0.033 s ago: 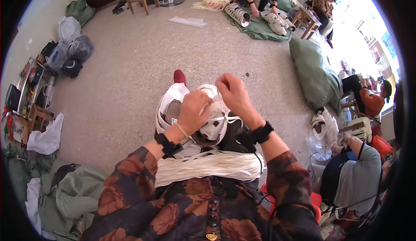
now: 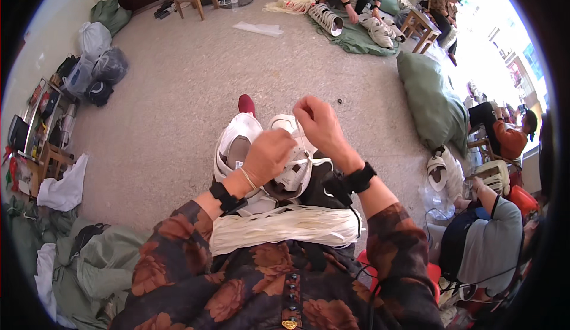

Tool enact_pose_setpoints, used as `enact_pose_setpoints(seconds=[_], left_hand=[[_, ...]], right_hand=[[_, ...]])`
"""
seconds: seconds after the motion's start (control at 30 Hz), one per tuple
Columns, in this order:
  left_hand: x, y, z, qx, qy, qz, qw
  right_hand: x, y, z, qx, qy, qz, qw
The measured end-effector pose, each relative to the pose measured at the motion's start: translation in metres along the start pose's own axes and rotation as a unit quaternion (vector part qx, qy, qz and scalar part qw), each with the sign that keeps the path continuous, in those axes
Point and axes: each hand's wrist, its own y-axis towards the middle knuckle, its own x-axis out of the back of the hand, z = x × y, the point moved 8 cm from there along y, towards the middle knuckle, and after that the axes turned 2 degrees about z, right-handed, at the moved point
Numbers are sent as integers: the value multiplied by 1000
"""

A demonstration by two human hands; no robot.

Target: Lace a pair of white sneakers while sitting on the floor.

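Two white shoes rest at my lap: one shoe (image 2: 239, 142) to the left, and a shoe (image 2: 293, 177) with a loosely crossed white shoelace (image 2: 310, 159) under my hands. My right hand (image 2: 321, 125) is raised above that shoe's toe, its fingers pinched on the lace, which runs down from them. Over the shoe's left side, my left hand (image 2: 268, 156) is closed, slightly blurred, with curled fingers; what it grips is hidden. A thick bundle of white laces (image 2: 285, 229) lies across my lap.
A stuffed green sack (image 2: 430, 101) lies to the right, beyond it seated people. Plastic bags (image 2: 98, 63) and a low rack (image 2: 44, 113) line the left wall. A green cloth (image 2: 107, 256) is near left. Co-workers sit around shoes on a green sheet (image 2: 362, 42) at the back.
My left hand has shifted slightly to the right and my right hand slightly up and left, so they are a little closer together. The shoes stay nearly in place.
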Motion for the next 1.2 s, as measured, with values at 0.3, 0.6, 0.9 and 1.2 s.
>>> enact_pose_setpoints(seconds=[0.3, 0.6, 0.9, 1.2], left_hand=[[-19, 19, 27, 23, 130, 240, 962], [34, 58, 10, 209, -205, 46, 955], [-28, -18, 49, 417, -268, 183, 849], [-37, 11, 46, 219, -93, 147, 960]], right_hand=[[4, -44, -18, 1, -15, -74, 997], [27, -53, -47, 31, -80, -94, 992], [166, -60, 15, 42, 44, -215, 975], [167, -168, -115, -214, 81, -174, 958]])
